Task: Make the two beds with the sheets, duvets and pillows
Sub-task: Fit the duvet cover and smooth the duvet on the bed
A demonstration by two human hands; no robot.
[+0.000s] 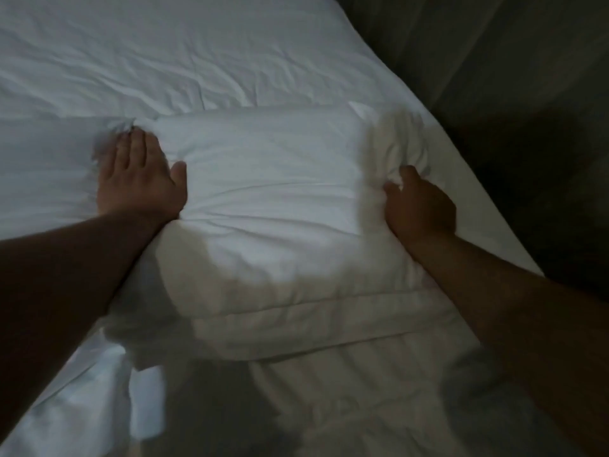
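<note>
A plump white pillow (270, 206) lies across the bed in front of me, on a wrinkled white sheet (158, 61). My left hand (138, 176) lies flat with straight fingers, pressing into the pillow's left end. My right hand (418, 206) grips a bunched fold of the pillow's right end, fingers curled into the fabric. A second white pillow (43, 173) lies to the left, touching the first. Below the pillow, white bedding (346, 357) with ribbed folds lies close to me.
The bed's right edge (468, 179) runs diagonally down to the right. Beyond it is dark floor and a dim wall or curtain (494, 61). The room is dim and the near part of the view is blurred.
</note>
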